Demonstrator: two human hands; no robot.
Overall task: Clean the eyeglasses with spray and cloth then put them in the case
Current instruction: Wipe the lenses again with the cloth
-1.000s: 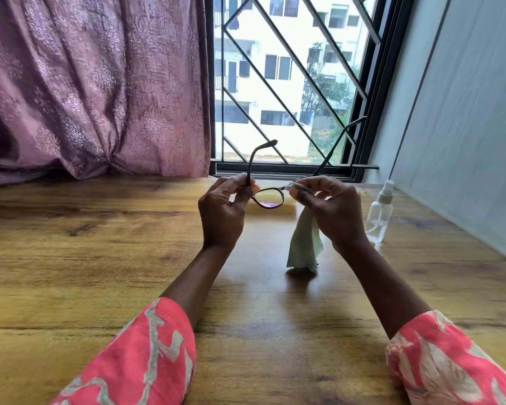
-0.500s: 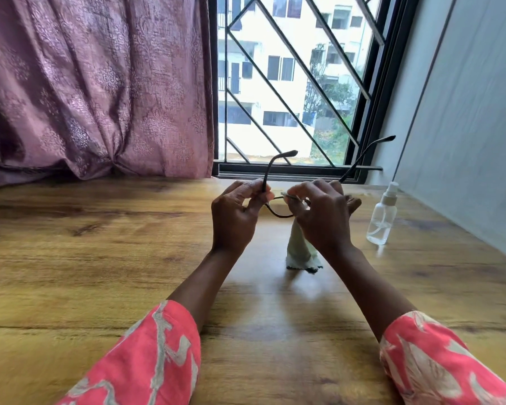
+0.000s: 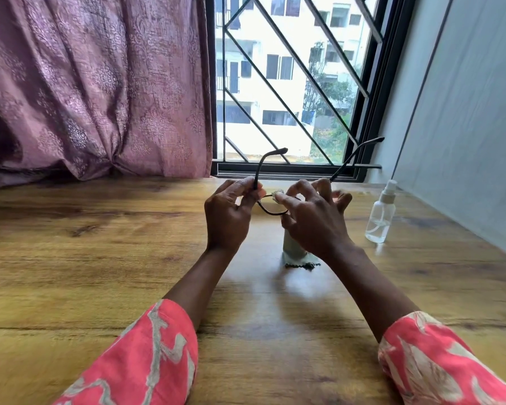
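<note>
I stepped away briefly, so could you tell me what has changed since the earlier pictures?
The right hand has worked the cloth leftwards along the eyeglasses onto the other lens. The left hand still pinches the frame, and the spray bottle remains standing on the table.

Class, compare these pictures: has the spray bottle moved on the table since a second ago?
No. The spray bottle stands on the same spot of the table, near the right wall; only the camera shifted.

The eyeglasses (image 3: 272,210) are hanging above the tabletop (image 3: 100,258) between the left hand (image 3: 228,213) and right hand (image 3: 313,220). The cloth (image 3: 294,252) is hanging below the right hand, touching the tabletop. The spray bottle (image 3: 381,214) is standing to the right, before the window (image 3: 289,83).
</note>
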